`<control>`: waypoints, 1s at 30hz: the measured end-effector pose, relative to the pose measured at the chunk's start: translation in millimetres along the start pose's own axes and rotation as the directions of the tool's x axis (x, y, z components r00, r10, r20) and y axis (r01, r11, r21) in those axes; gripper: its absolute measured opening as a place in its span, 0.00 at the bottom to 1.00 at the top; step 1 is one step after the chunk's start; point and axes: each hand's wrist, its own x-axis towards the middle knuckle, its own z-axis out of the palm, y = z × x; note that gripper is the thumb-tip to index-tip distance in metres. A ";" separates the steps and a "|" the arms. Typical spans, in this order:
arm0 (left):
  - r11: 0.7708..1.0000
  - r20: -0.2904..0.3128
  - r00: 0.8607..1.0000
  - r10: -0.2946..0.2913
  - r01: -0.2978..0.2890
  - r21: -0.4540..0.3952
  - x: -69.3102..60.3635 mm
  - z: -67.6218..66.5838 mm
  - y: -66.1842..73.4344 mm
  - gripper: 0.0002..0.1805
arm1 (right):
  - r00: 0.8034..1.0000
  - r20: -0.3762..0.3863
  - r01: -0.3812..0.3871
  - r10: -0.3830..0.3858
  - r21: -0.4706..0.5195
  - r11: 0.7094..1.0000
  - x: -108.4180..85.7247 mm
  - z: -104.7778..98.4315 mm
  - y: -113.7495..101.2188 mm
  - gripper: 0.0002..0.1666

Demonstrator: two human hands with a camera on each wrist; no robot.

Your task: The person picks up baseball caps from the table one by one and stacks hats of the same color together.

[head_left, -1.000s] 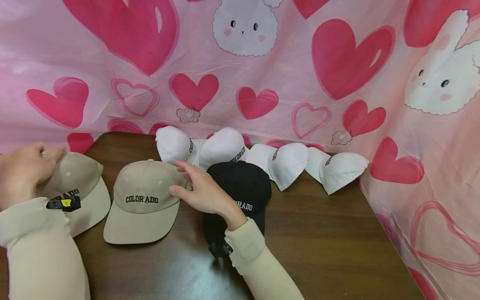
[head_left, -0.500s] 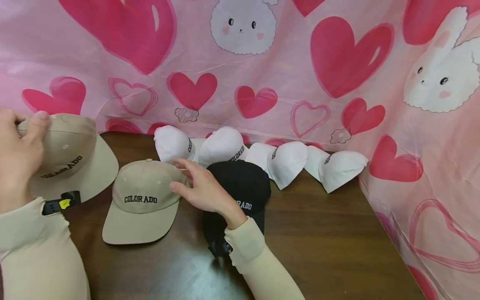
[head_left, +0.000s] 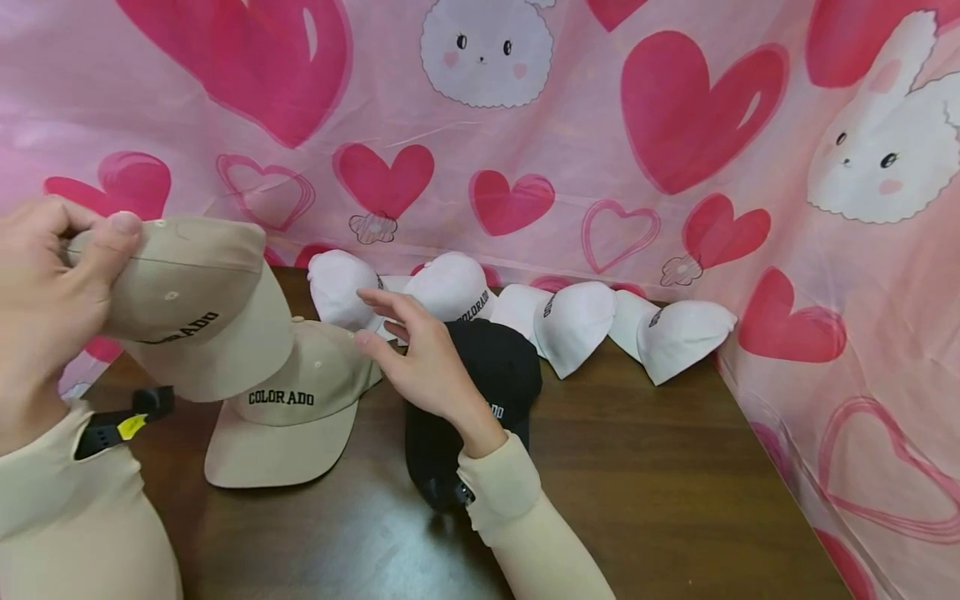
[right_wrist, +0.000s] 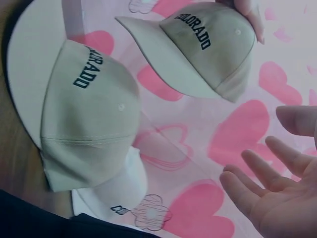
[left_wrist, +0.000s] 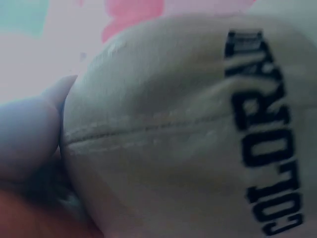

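Note:
My left hand [head_left: 56,292] grips a beige cap [head_left: 187,275] by the back of its crown, held up off the table at the left; in the left wrist view the crown [left_wrist: 148,99] fills most of the picture. Partly behind that cap, a second beige cap [head_left: 288,408] lies on the table, brim toward me. My right hand [head_left: 427,354], fingers spread and holding nothing, hovers between this cap and a black cap [head_left: 498,358]. The right wrist view shows the raised cap [right_wrist: 213,44], the resting beige cap [right_wrist: 94,114] and my right hand [right_wrist: 272,183].
Several white caps [head_left: 577,321] stand in a row along the back of the brown table [head_left: 652,475]. Behind them hangs a pink cloth [head_left: 570,125] with hearts and rabbits. The black cap stands under my right forearm.
My left hand has lifted the left beige cap off the table and brought it rightward, over part of the other beige cap. My right hand has shifted slightly right and up.

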 end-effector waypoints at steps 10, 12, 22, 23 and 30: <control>0.975 0.311 0.928 0.204 -0.222 0.026 -19.9 18.4 33.2 0.13 | 0.986 -0.105 0.128 -0.132 -0.050 0.991 -1.0 -3.6 -7.2 0.29; 0.968 0.352 0.908 0.229 -0.249 0.013 -24.1 24.5 39.2 0.11 | 0.982 -0.112 0.144 -0.153 -0.086 0.986 -0.9 -2.9 -7.4 0.30; 0.897 0.565 0.747 0.350 -0.441 0.028 -33.3 51.1 49.4 0.09 | 0.969 -0.041 0.233 -0.242 -0.165 0.958 -0.1 4.7 -5.4 0.31; 0.887 0.580 0.728 0.364 -0.461 0.022 -33.8 53.3 49.4 0.10 | 0.970 -0.033 0.231 -0.239 -0.165 0.959 -0.3 5.7 -5.3 0.30; 0.862 0.647 0.657 0.387 -0.507 0.000 -37.2 63.3 50.9 0.12 | 0.981 0.006 0.191 -0.194 -0.185 0.964 -1.5 14.2 -4.6 0.21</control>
